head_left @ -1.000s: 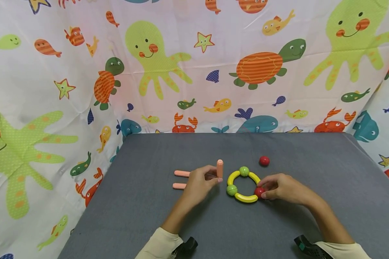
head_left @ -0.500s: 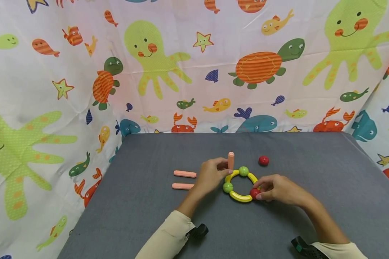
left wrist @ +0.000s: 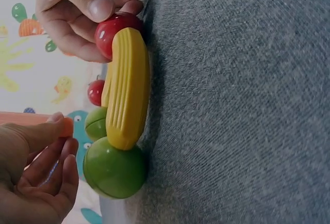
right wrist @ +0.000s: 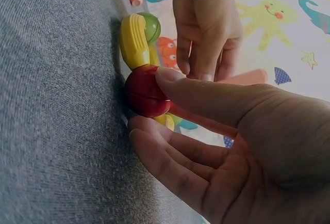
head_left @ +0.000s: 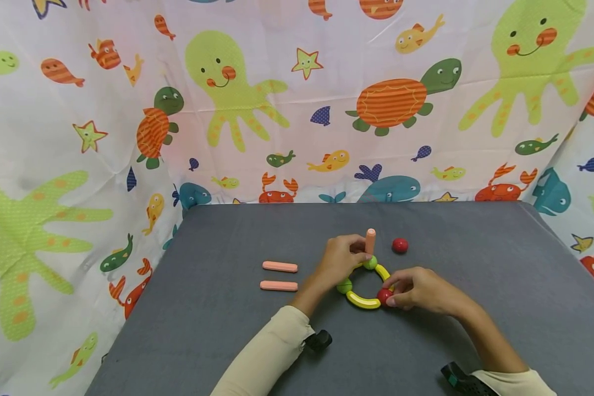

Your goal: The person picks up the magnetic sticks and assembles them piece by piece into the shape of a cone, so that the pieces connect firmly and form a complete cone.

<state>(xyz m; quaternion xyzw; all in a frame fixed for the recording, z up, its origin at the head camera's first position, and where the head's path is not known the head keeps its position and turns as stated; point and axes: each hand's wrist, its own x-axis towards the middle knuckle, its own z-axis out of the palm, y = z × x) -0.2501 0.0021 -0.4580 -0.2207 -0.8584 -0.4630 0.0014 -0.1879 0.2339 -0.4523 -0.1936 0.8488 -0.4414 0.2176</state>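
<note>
A ring of yellow curved bars (head_left: 363,301) joined by balls lies on the grey table. Its red ball (head_left: 384,297) is pinched between thumb and fingers of my right hand (head_left: 421,290), at the ring's near right. A green ball (head_left: 370,263) sits at the far side, another green ball (head_left: 344,286) at the left, partly behind my left wrist. My left hand (head_left: 340,258) pinches a peach stick (head_left: 370,242) upright over the far green ball. In the left wrist view, a small gap shows between the stick's orange end (left wrist: 67,127) and that ball (left wrist: 96,123).
Two more peach sticks (head_left: 279,267) lie side by side left of the ring. A loose red ball (head_left: 400,245) rests behind it to the right. A sea-animal curtain (head_left: 322,137) hangs at the table's far edge.
My left hand has moved right with the upright peach stick, from left of the ring to over the far green ball. The ring and my right hand have shifted slightly left in view.
</note>
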